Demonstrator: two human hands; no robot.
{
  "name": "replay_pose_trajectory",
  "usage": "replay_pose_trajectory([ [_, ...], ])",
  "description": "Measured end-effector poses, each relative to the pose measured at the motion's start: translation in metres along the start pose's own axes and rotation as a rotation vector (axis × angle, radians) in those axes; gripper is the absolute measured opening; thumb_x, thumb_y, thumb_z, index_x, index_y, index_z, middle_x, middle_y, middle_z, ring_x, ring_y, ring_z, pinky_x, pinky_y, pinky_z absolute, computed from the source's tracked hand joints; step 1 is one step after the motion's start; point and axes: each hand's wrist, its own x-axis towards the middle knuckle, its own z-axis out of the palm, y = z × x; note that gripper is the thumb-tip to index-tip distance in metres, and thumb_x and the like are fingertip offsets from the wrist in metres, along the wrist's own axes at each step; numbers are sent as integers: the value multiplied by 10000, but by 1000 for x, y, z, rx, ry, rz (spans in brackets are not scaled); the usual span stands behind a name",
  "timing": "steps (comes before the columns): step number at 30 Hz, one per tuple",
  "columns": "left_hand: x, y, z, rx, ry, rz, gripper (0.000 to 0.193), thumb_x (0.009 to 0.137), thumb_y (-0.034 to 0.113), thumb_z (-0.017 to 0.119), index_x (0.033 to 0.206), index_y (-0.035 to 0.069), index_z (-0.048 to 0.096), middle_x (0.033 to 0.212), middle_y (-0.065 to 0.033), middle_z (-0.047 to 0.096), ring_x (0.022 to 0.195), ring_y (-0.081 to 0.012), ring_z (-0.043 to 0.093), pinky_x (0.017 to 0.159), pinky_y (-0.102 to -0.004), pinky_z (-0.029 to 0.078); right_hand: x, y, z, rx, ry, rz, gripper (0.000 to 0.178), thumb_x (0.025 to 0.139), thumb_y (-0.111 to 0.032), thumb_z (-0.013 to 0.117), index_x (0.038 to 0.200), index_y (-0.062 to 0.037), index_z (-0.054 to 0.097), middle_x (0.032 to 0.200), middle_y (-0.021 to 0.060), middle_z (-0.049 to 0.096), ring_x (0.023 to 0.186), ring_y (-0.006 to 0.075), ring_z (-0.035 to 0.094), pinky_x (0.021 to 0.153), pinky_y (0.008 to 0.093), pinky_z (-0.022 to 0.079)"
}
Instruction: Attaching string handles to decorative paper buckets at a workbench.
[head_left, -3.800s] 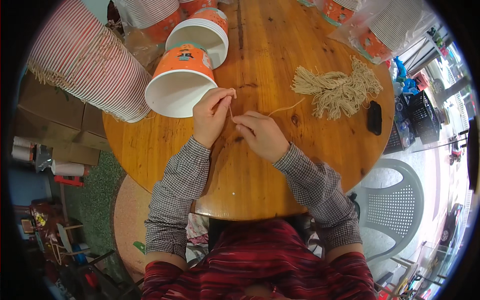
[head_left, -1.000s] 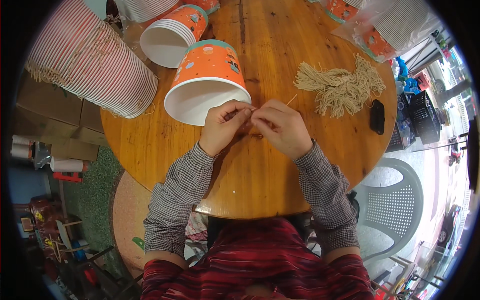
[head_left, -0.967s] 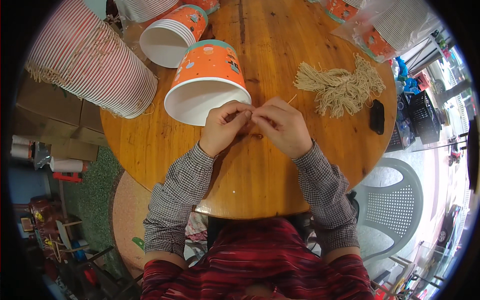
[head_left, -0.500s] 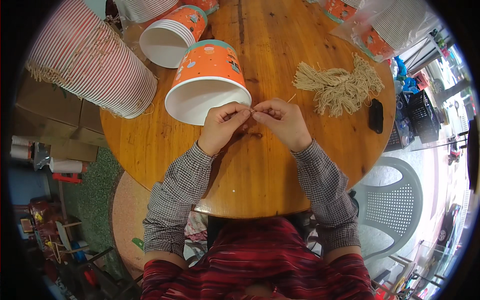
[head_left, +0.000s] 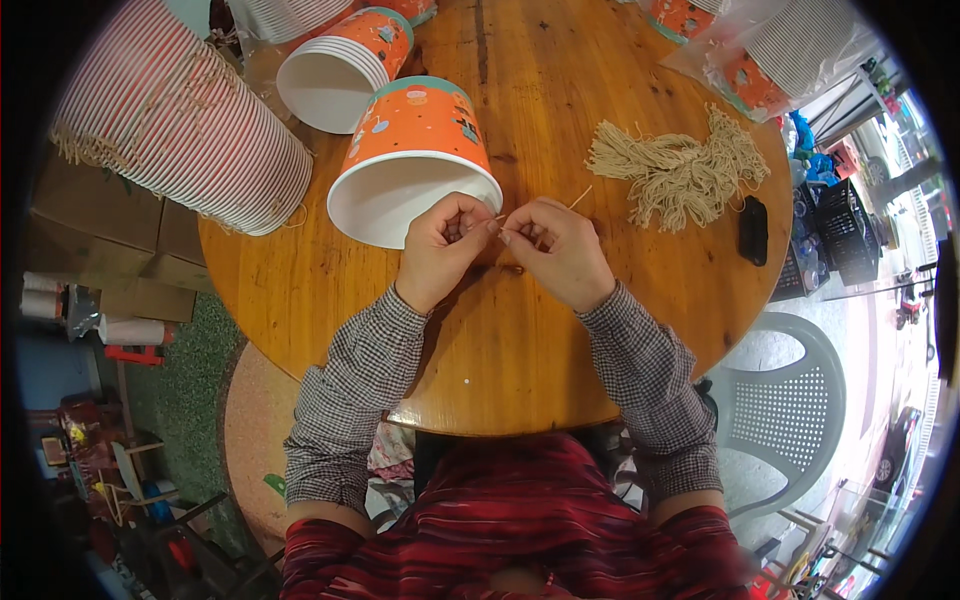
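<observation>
My left hand (head_left: 442,250) and my right hand (head_left: 562,252) meet over the table, fingertips almost touching. Both are closed in a pinch on a thin tan strand of twine (head_left: 582,197), whose free end sticks out past my right hand; the part between the fingers is very small. Just behind my left hand, an orange paper bucket (head_left: 420,125) with a teal base band turns its white mouth towards me. To the right of my right hand lies a loose bundle of tan twine (head_left: 680,165).
A tall stack of nested paper buckets (head_left: 190,130) leans at the left, with twine over it. Behind stand more nested orange buckets (head_left: 385,45). Bagged buckets (head_left: 770,60) are at the far right. A black object (head_left: 752,230) lies near the round table's (head_left: 520,370) right edge, beside a grey chair (head_left: 785,410).
My fingers have shifted slightly on the strand, and my right hand has turned a little, so more of the free end shows. The buckets and twine bundle stay in place.
</observation>
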Motion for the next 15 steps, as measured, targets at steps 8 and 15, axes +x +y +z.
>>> replay_pose_trajectory([
  [8,-2,0,-4,374,-38,164,72,866,36,639,918,-12,648,803,16,605,692,-31,490,617,-195,412,0,0,-1,-6,18,-20,65,823,-60,638,870,-16,624,813,75,593,701,163,586,627,277,476],
  [15,-1,2,-8,162,-83,-71,94,876,38,608,934,-24,649,886,16,624,717,-41,508,631,-196,422,0,2,1,-15,24,-49,75,832,-44,622,901,-19,618,849,87,591,735,187,604,647,294,490],
])
